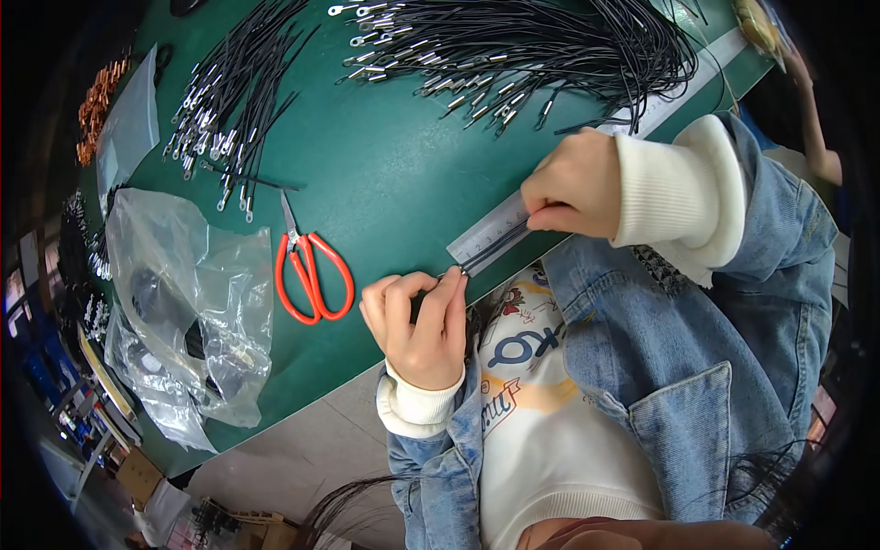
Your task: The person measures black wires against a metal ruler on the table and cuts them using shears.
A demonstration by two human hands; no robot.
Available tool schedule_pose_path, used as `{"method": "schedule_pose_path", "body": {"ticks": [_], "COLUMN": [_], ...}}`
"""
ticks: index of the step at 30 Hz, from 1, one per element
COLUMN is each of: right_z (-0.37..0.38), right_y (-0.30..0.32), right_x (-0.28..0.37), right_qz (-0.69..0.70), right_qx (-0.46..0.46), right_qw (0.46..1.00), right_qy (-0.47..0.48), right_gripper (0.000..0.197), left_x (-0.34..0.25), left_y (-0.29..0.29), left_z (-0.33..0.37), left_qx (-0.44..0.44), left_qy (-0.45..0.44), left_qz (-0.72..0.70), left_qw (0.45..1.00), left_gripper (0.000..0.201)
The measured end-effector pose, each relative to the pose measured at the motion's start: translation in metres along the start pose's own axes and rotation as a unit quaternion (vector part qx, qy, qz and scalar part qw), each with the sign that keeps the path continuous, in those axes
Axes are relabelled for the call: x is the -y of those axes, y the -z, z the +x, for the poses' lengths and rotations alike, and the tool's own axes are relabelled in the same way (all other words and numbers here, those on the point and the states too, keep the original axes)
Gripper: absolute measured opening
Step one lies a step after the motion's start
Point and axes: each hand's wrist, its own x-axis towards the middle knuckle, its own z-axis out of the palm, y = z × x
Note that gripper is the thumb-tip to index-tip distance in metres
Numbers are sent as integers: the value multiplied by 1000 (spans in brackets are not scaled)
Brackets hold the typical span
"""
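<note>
Black and thin, the cable (pixel 498 244) we looked at ran nearly straight, with a small glint of metal at its lower end; whether it was one strand or two side by side, we could not tell. It lay along the one steel ruler (pixel 477 236), close to the near edge of the green desk (pixel 385 220). Our left hand (pixel 419 330) pinched the lower end between its fingertips, and our right hand (pixel 579 188) was curled closed on the cable farther up the ruler.

Beyond these, we counted one pair of red-handled scissors (pixel 313 275), blades pointing away from us, and two big heaps of black leads with silvery lugs: a left heap (pixel 215 119) and a larger right heap (pixel 587 46), each too tangled to count. On the left we saw two clear plastic bags, one crumpled bag (pixel 234 302) and one flatter bag (pixel 131 119), beside one pile of copper-coloured pieces (pixel 99 110), uncountable too.
</note>
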Motion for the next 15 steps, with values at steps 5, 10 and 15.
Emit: {"method": "schedule_pose_path", "body": {"ticks": [5,10,15], "right_z": [-13,-19,-21], "right_y": [15,26,26], "right_x": [-10,-16,-17], "right_qz": [-7,-22,-51], "right_qx": [66,98,98], "right_qw": [996,989,990], "right_qy": [-65,-104,-85], "right_gripper": [20,21,20], "left_x": [-1,-2,-2], "left_y": [1,2,2], "left_z": [-2,-1,-1], "left_qx": [8,14,14], "left_qy": [14,15,17], "left_qz": [3,5,5], "left_qw": [1000,1000,1000], "left_gripper": [20,19,18]}}
